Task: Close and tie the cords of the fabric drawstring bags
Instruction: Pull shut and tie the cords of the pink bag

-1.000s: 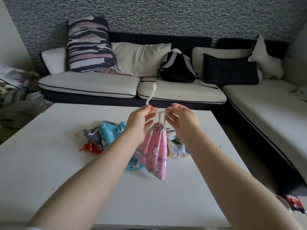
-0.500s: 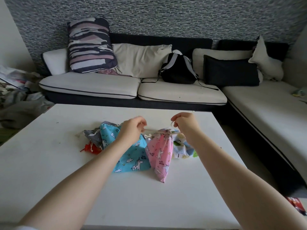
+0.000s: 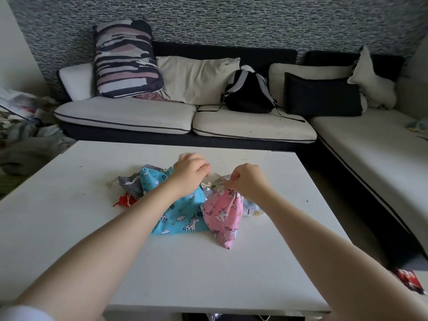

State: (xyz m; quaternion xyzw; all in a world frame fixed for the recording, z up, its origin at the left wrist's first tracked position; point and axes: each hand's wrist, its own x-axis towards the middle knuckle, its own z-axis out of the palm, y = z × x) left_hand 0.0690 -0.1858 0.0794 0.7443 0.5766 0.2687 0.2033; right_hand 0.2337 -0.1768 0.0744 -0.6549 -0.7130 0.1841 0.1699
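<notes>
A pink unicorn-print drawstring bag (image 3: 223,214) lies on the white table (image 3: 69,218), its neck gathered shut. My right hand (image 3: 245,180) pinches the white cord at that neck. My left hand (image 3: 191,170) hovers just left of it with curled fingers, motion-blurred; whether it holds the cord is unclear. Under my left forearm lies a blue unicorn-print bag (image 3: 180,212). A grey bag (image 3: 130,185) and a small red bag (image 3: 125,201) sit further left. A pale printed bag (image 3: 251,208) peeks out behind the pink one.
A sofa (image 3: 139,117) with cushions and a black backpack (image 3: 249,96) stands beyond the table's far edge. Clutter lies on the floor at the left. A red packet (image 3: 411,280) lies on the floor at the lower right.
The pink bag came down from hanging in the air onto the table. Both hands pulled the cord ends apart and then moved lower, close to the bag's neck.
</notes>
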